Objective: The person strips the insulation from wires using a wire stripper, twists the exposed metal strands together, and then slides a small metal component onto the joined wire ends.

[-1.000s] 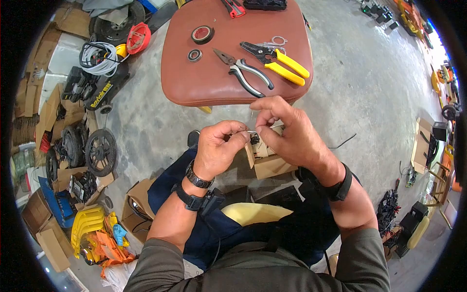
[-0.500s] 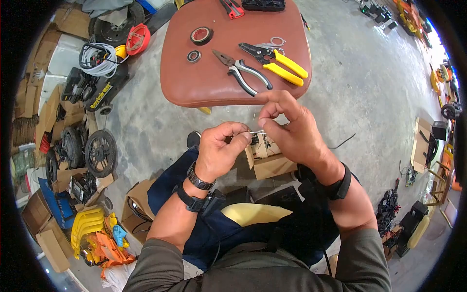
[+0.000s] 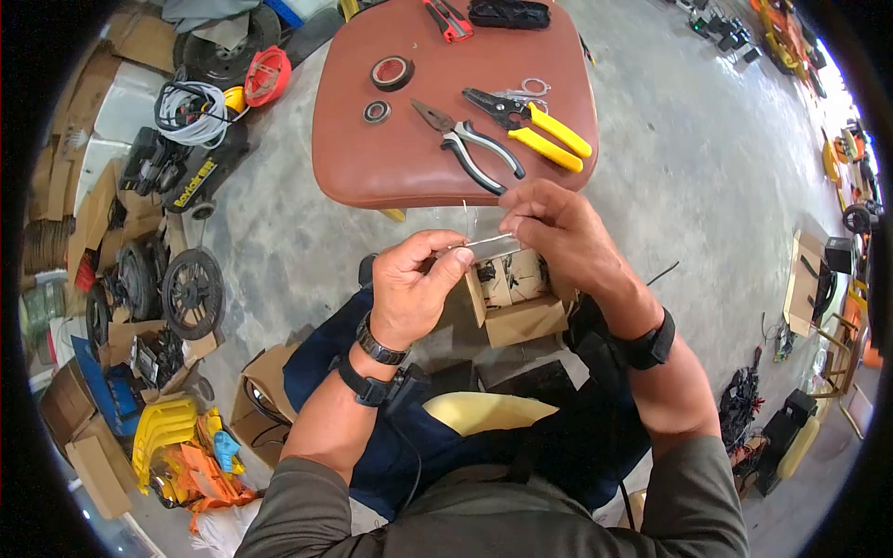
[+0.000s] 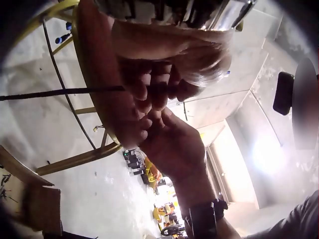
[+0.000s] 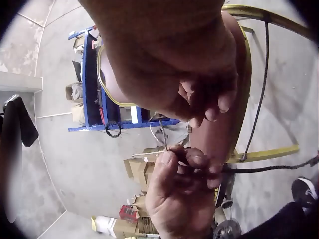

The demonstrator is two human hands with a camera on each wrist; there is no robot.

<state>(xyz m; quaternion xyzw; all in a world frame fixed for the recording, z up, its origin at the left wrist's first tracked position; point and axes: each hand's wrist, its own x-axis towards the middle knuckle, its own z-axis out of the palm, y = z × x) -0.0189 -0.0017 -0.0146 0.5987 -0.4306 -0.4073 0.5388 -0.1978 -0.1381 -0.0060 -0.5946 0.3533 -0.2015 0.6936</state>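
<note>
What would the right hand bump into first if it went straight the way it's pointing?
Probably the pliers on the brown seat, handles first, just beyond the right hand in the head view. Depth is unclear, though: the hand might be higher and pass over them.

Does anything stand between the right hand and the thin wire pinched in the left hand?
Nothing visible does; the thin wire extends from the left hand toward the right hand. Contact there is unclear.
</note>
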